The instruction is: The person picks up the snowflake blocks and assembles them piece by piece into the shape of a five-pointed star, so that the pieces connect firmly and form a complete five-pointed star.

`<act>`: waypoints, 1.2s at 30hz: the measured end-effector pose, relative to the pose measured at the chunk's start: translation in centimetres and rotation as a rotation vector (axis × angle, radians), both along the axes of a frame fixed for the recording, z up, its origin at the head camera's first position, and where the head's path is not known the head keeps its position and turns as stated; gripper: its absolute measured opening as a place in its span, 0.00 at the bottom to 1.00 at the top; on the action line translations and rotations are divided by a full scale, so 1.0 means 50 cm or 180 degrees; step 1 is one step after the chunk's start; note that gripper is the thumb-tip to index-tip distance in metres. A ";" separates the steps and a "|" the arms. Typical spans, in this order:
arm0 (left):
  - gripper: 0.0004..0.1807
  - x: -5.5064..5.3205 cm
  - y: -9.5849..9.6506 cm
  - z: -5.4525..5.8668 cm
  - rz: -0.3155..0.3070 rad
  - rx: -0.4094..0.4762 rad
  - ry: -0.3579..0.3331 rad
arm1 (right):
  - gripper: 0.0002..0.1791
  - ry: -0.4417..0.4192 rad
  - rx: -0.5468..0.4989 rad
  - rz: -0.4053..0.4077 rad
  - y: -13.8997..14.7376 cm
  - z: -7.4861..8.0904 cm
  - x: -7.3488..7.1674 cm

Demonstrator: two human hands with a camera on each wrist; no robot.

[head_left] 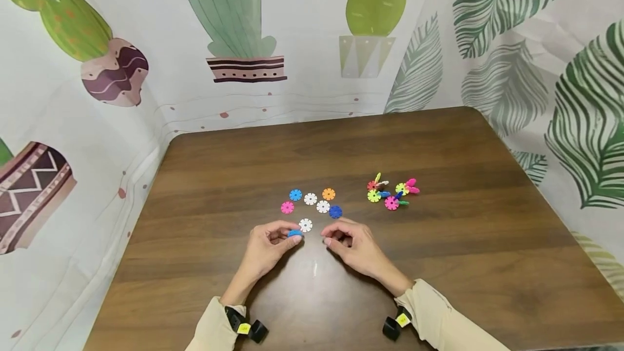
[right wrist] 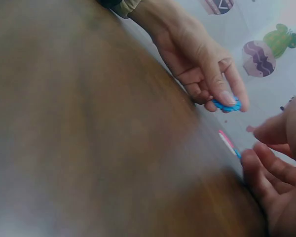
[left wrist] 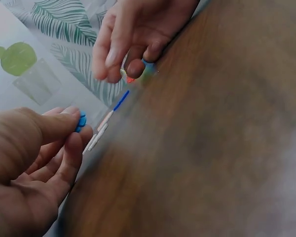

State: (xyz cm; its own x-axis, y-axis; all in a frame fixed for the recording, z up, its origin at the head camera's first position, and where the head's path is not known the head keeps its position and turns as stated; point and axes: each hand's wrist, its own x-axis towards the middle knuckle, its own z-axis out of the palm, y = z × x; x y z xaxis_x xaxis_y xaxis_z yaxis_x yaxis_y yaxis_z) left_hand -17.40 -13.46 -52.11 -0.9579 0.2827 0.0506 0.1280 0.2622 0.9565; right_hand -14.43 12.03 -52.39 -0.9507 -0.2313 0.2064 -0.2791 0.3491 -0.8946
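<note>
My left hand (head_left: 267,244) pinches a blue notched plastic disc (head_left: 294,233) between thumb and fingers. In the right wrist view this blue disc (right wrist: 227,104) is tilted nearly flat, its slotted rim sticking out past the thumb. Across from it, my right hand (head_left: 357,245) has loosely bent fingers with a gap between thumb and forefinger and nothing held there; in the left wrist view the right hand (left wrist: 138,37) hangs at the top. Just beyond the left fingertips lies a white notched disc (head_left: 305,225).
Behind the hands lie loose discs: pink (head_left: 287,207), light blue (head_left: 295,195), orange (head_left: 329,194), dark blue (head_left: 335,212) and two white ones (head_left: 310,199). Further right stand several joined disc clusters (head_left: 391,202). All rest on a brown wooden table (head_left: 463,253), with a patterned cloth (head_left: 312,69) behind.
</note>
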 end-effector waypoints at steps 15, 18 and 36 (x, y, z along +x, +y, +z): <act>0.09 -0.008 0.017 0.008 0.0525 0.0386 0.0021 | 0.16 0.0066 0.0444 -0.1383 0.022 -0.004 -0.055; 0.08 -0.011 0.015 0.012 0.0489 0.0337 0.0029 | 0.18 -0.0027 0.0614 -0.1378 0.025 -0.002 -0.059; 0.09 -0.009 0.004 0.006 0.0550 0.0473 -0.0126 | 0.13 -0.0129 0.0311 -0.0652 0.020 0.005 -0.059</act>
State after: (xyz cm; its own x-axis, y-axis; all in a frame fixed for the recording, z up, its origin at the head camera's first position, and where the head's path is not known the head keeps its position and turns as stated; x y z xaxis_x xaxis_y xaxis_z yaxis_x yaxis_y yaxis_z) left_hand -17.86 -13.24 -51.80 -0.9935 0.1065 0.0409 0.0549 0.1328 0.9896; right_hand -17.38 13.04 -52.14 -0.9870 -0.0497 0.1530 -0.1580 0.4803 -0.8628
